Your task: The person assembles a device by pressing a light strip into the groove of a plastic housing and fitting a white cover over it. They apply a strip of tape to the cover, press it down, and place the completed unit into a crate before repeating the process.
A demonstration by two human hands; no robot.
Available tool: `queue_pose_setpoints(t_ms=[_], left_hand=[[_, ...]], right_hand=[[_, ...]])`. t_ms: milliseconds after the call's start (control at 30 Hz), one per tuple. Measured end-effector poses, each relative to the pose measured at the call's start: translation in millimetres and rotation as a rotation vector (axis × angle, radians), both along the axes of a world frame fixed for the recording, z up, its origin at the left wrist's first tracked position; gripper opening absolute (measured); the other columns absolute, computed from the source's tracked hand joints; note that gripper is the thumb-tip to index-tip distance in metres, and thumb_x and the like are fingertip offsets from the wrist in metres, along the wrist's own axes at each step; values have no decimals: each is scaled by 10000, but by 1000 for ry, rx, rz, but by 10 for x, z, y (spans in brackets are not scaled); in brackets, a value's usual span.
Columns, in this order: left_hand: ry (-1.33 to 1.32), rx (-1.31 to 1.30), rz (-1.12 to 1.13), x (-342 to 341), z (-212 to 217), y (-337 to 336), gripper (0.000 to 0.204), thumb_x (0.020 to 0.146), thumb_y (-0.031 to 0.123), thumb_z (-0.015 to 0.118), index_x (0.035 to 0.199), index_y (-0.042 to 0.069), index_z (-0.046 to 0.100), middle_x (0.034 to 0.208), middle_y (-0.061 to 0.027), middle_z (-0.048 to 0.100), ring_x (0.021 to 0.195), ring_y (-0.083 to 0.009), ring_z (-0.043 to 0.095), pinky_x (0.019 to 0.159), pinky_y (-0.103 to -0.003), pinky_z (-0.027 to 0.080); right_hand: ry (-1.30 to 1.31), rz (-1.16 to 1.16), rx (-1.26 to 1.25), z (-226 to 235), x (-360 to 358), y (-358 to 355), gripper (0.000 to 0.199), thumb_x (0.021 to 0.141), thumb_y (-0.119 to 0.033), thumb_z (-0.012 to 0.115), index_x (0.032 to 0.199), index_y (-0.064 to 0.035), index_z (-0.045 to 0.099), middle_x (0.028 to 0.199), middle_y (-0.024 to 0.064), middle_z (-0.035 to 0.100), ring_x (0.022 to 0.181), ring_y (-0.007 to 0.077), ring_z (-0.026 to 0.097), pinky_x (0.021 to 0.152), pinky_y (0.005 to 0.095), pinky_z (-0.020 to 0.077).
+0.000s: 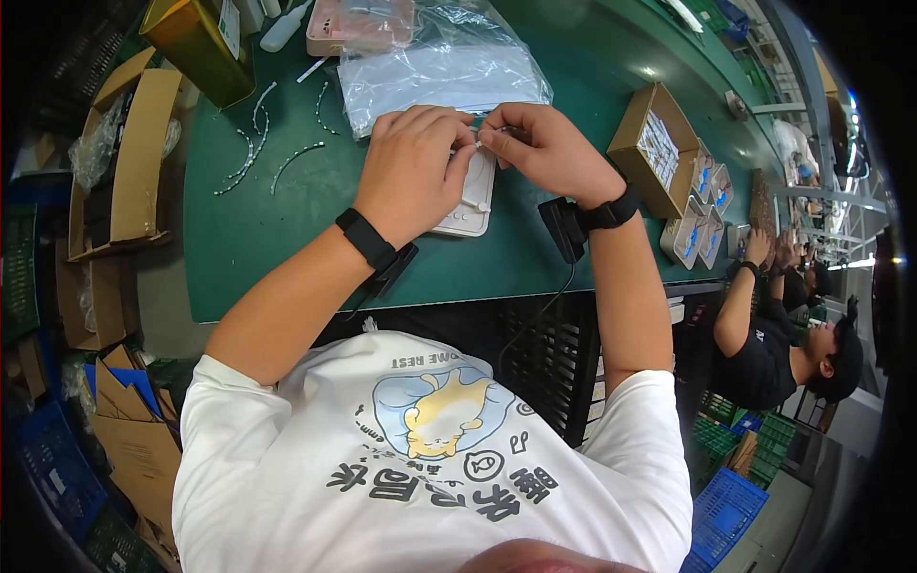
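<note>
My left hand [413, 167] and my right hand [546, 151] meet over a white plastic tray [470, 202] on the green table [287, 229]. Both pinch a small thin white part [476, 143] between their fingertips, just above the tray's far end. The left hand covers most of the tray. Each wrist wears a black band with a black cord hanging toward me. A clear plastic bag [439, 72] lies just beyond the hands.
Thin white beaded strips [256, 143] lie on the table at the left. An open brown box [654, 143] with small packs [702, 215] beside it stands at the right. A pink tray [358, 24] and yellow-green container [201, 43] sit at the far edge. Another person [783, 344] works at the right.
</note>
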State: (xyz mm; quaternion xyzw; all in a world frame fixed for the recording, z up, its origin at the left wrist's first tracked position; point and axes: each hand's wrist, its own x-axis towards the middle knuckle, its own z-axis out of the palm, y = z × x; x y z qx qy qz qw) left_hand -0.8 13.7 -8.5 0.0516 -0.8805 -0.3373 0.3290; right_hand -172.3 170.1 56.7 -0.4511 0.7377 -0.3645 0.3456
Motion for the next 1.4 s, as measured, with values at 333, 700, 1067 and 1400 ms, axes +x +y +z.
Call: queue_pose_setpoints(t_ms=[333, 700, 1067, 1400], left_hand=[[18, 59, 8, 32, -72, 9, 73, 971, 115, 806, 1006, 74, 757, 1245, -74, 838, 1242, -317, 743, 1081, -486, 489], [43, 113, -89, -139, -143, -139, 126, 995, 111, 789, 1066, 12, 754, 1077, -184, 779, 1042, -427, 725, 963, -524, 575], [-320, 392, -588, -59, -217, -857, 681, 916, 162, 933, 1503, -13, 637, 1506, -221, 652, 1439, -359, 628, 1245, -470, 482], [-350, -109, -560, 164, 147, -340, 1289, 601, 218, 1066, 1684, 26, 393, 1595, -225, 479, 1514, -460, 464, 1320, -550, 374]], right_hand=[[-27, -24, 4, -94, 80, -11, 203, 1179, -165, 697, 1075, 5, 732, 887, 10, 726, 836, 74, 645, 774, 250, 514], [84, -51, 34, 109, -277, 190, 451, 1003, -488, 897, 1014, -37, 882, 851, -17, 776, 775, 94, 657, 671, 324, 534], [437, -167, -136, -538, 79, -362, 184, 822, -158, 895, 973, -58, 865, 887, 172, 846, 742, 356, 790, 700, 495, 620], [407, -587, -307, -682, 691, -153, 115, 873, -108, 788, 977, -63, 806, 998, 207, 807, 944, 443, 767, 821, 513, 597]])
